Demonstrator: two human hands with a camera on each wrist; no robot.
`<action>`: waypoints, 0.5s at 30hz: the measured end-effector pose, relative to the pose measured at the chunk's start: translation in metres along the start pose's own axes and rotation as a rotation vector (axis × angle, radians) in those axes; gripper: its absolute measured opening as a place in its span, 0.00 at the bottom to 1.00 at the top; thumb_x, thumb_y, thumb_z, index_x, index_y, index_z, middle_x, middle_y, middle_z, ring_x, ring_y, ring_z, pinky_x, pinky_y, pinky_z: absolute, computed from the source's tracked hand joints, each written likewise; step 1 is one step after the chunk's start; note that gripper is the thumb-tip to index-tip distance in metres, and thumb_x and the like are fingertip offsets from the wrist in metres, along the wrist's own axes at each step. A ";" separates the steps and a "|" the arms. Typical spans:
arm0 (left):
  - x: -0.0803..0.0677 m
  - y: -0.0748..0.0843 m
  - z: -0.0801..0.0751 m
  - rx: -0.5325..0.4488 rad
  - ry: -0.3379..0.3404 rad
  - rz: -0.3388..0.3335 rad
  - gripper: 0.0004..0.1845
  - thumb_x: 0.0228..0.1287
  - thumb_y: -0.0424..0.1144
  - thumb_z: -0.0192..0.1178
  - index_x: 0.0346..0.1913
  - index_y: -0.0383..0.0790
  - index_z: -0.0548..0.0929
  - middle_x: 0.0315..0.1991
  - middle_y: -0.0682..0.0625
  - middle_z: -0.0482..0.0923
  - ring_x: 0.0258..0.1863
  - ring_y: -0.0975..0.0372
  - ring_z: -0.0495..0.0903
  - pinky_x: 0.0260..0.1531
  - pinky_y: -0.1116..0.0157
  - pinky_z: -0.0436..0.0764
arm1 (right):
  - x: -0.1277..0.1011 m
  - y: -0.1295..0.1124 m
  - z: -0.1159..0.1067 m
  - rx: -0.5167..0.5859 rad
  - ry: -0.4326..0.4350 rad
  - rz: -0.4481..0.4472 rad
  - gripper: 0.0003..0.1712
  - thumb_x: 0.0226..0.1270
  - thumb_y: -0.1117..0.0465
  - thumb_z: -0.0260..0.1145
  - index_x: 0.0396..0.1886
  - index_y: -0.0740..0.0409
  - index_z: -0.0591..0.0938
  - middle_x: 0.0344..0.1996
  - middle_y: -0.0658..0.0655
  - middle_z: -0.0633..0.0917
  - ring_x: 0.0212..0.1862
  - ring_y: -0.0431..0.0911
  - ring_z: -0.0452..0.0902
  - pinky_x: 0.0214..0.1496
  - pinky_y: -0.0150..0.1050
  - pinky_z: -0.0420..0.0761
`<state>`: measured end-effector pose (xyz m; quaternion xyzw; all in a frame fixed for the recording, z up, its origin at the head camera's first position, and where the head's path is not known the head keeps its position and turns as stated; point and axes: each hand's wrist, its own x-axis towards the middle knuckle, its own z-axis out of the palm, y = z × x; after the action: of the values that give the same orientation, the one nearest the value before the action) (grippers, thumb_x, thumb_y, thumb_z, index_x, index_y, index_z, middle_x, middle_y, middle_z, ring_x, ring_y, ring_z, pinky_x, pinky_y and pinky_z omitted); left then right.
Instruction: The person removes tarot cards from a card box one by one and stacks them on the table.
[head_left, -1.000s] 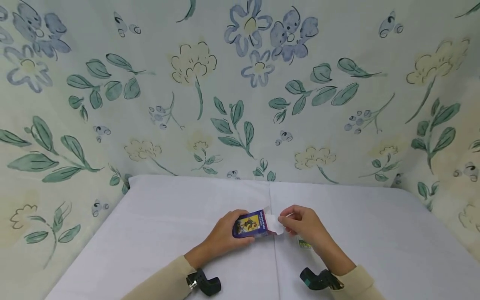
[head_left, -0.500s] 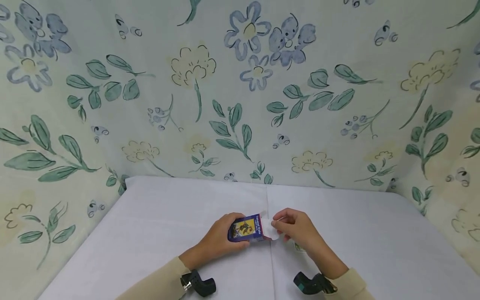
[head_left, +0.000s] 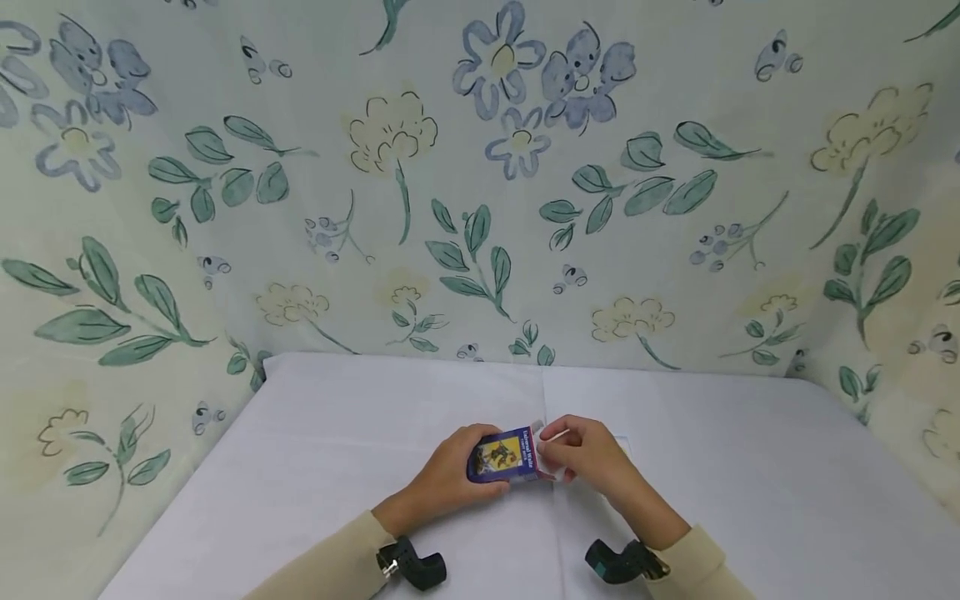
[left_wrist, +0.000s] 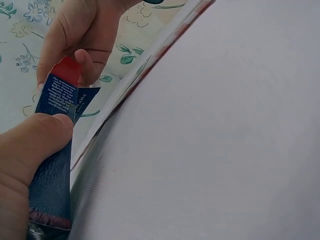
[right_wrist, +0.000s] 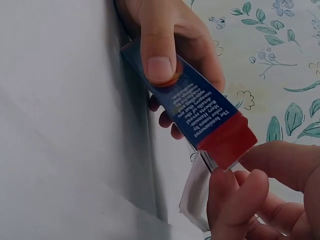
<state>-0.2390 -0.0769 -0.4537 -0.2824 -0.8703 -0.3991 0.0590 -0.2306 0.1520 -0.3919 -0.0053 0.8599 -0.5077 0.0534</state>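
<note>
My left hand grips a small blue tarot card box, held tilted above the white cloth. Its thumb presses the narrow printed side in both wrist views. The box's end points right and stands unfolded: a red side flap sticks out, with a white lid flap hanging beside it. My right hand is at that end, thumb and index finger pinching the lid flap, the other fingers curled. Its fingers partly cover the end in the head view, and what lies inside the box is hidden.
A white cloth with a crease down its middle covers the table. Behind and at both sides hangs a flower-print curtain. The edge of a pale flat thing shows beyond the right hand. Black wrist cameras sit on both wrists.
The right hand has moved left, closer to the box, folding the white lid flap in toward the end. A small greenish piece below the right hand is now hidden. The left hand keeps its hold.
</note>
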 end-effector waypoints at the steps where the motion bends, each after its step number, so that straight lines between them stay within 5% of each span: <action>1: 0.000 0.000 0.001 -0.002 -0.004 0.003 0.39 0.51 0.60 0.69 0.64 0.49 0.69 0.53 0.57 0.73 0.47 0.67 0.72 0.49 0.64 0.74 | 0.000 0.000 0.000 -0.002 0.002 0.004 0.10 0.59 0.58 0.71 0.38 0.56 0.82 0.26 0.53 0.83 0.27 0.47 0.75 0.27 0.38 0.79; 15: -0.002 0.006 0.000 -0.004 -0.006 -0.031 0.39 0.51 0.59 0.70 0.64 0.48 0.69 0.53 0.56 0.74 0.48 0.66 0.72 0.51 0.62 0.74 | -0.002 0.003 0.004 -0.007 0.007 0.016 0.11 0.59 0.58 0.71 0.38 0.57 0.81 0.26 0.54 0.82 0.26 0.47 0.75 0.27 0.38 0.79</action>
<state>-0.2345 -0.0747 -0.4504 -0.2704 -0.8740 -0.4008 0.0496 -0.2282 0.1502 -0.3959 0.0033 0.8620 -0.5040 0.0545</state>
